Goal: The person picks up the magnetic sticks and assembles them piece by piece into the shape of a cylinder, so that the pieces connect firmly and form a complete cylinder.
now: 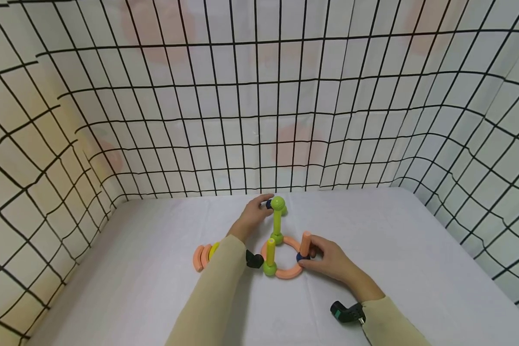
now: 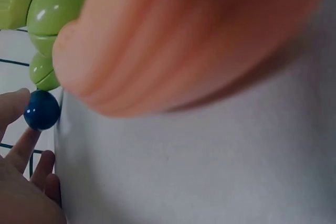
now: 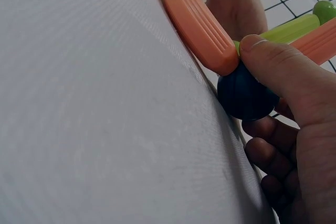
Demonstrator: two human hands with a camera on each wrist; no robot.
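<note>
A ring of curved orange pieces (image 1: 289,273) joined by balls lies on the white surface. From one green ball (image 1: 270,268) rises a yellow rod (image 1: 271,252). At the ring's far side stands a taller green rod (image 1: 277,222) topped by a green ball (image 1: 278,203). My left hand (image 1: 252,215) pinches a blue ball (image 2: 42,110) between thumb and finger, behind the tall rod. My right hand (image 1: 330,259) grips a dark blue ball (image 3: 247,93) at the ring's right side. An upright orange rod (image 1: 305,243) stands on that ball.
Left of my left sleeve (image 1: 218,283) lie loose curved pieces, orange (image 1: 198,258) and yellow (image 1: 214,250), partly hidden by the sleeve. A white wall with a black grid (image 1: 242,115) encloses the back and sides. My right wrist wears a black camera (image 1: 347,312).
</note>
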